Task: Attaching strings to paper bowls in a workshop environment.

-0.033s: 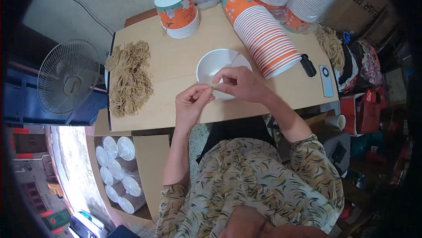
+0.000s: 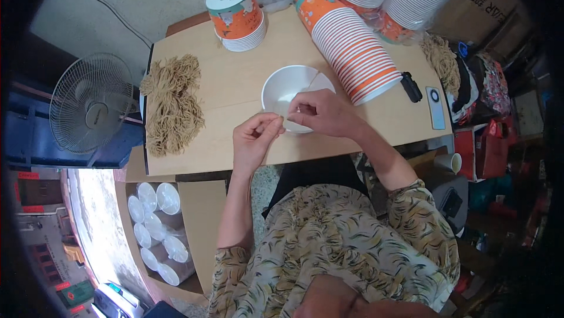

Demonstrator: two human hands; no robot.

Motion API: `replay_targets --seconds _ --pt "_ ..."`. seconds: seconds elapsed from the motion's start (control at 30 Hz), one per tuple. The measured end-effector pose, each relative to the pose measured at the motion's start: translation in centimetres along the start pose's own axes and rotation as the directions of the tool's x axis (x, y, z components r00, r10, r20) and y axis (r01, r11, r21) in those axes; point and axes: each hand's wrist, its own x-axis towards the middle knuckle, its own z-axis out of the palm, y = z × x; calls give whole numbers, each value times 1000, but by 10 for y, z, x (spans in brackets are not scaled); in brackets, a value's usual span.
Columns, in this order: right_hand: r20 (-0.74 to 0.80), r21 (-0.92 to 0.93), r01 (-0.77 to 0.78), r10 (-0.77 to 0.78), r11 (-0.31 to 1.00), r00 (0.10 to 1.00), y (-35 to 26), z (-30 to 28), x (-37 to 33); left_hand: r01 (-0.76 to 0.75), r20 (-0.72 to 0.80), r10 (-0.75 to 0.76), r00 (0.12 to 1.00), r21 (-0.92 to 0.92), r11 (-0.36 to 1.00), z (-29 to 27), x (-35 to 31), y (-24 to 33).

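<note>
My left hand [image 2: 252, 141] is closed in a pinch, thumb against forefinger, at the near rim of a white paper bowl [image 2: 273, 91]. My right hand [image 2: 326, 113] reaches over the bowl, its thumb and forefinger also drawn together, close beside the left fingertips. Whatever they pinch is too small to make out. A thin tan strand [image 2: 313, 82] shows at the bowl's far right, running down behind the right hand. To the left lies a heap of tan cord bundles [image 2: 173, 106].
Nested orange paper bowls [image 2: 355, 44] lie on their side at the right; another stack [image 2: 238, 21] stands upside down at the back. A black object [image 2: 412, 87] and a pale-blue device [image 2: 435, 109] sit at the right edge. A carton of clear-lidded cups [image 2: 161, 233] and a fan [image 2: 94, 106] are left.
My right fingertips have shifted slightly to the right, away from the left ones. The white bowl sits a touch further left. My left hand has barely moved.
</note>
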Motion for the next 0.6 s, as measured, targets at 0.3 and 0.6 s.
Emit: replay_targets --seconds 0.3,0.6 --pt "-173 202 38 -3 979 985 0 -10 -6 -292 47 305 951 455 841 4 -12 -4" --pt "-283 209 153 -90 966 955 8 -16 -14 -380 80 386 919 439 814 -12 -14 -10"
